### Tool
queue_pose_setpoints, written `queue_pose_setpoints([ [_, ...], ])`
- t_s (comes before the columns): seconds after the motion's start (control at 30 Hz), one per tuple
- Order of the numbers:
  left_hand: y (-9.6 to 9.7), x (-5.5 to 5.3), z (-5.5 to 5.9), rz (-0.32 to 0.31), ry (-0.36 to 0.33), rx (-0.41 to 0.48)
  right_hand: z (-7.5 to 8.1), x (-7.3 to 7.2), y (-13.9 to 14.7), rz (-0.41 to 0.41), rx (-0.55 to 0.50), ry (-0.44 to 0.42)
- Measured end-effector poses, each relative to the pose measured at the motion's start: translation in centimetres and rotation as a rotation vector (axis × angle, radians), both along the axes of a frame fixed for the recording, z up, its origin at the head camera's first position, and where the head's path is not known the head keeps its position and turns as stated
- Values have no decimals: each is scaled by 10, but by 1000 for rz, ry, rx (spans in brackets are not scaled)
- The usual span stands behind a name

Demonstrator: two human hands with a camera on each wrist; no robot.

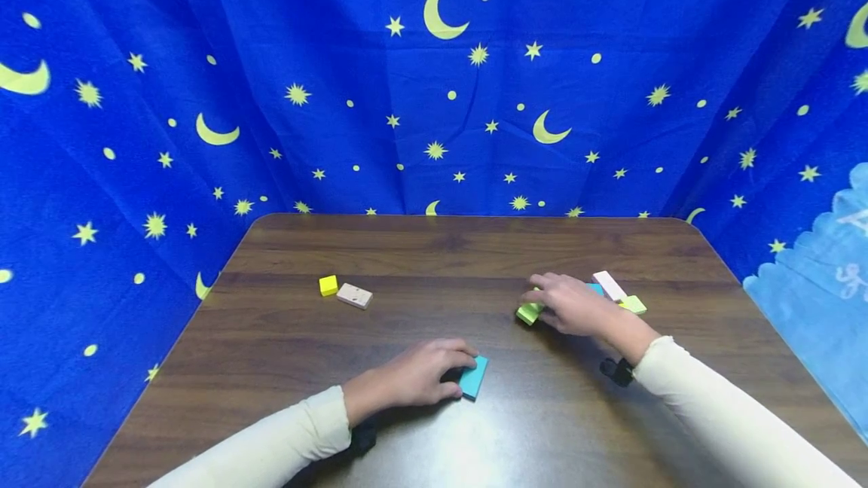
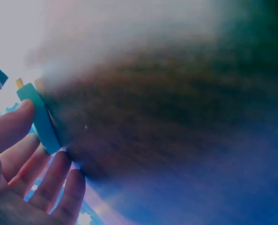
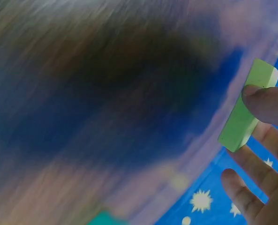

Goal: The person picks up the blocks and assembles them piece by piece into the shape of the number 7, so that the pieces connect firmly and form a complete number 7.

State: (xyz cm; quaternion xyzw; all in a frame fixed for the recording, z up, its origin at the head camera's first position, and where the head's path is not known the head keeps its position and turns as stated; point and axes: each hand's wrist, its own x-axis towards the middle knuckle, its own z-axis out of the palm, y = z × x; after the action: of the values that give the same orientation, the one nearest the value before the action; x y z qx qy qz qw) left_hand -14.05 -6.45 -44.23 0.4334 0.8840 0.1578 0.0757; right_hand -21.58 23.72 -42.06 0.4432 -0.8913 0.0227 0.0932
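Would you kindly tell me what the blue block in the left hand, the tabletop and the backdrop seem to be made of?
Blue block: perhaps painted wood, though plastic is possible; even colour, fairly matte faces.
Tabletop: wood or wood-look laminate, semi-gloss; brown grain, bright glare.
Backdrop: likely printed cloth, matte; soft hanging folds.

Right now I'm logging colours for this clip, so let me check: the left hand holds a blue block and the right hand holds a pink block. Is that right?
Not quite: the right hand holds a green block, not a pink one, as the right wrist view shows. The left hand does hold a blue block.
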Motion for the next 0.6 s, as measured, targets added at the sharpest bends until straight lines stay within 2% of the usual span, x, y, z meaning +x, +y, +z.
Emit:
queue_pose_setpoints([
  [0.13, 0, 1, 0, 15, -23, -21, -5, 1, -20, 7, 31, -69],
  [0.3, 1, 2, -1, 33, -26, -12, -12, 4, -40, 49, 12, -121],
  [0.6, 3, 1, 2, 47, -71, -10, -17, 12, -43, 10, -57, -201],
])
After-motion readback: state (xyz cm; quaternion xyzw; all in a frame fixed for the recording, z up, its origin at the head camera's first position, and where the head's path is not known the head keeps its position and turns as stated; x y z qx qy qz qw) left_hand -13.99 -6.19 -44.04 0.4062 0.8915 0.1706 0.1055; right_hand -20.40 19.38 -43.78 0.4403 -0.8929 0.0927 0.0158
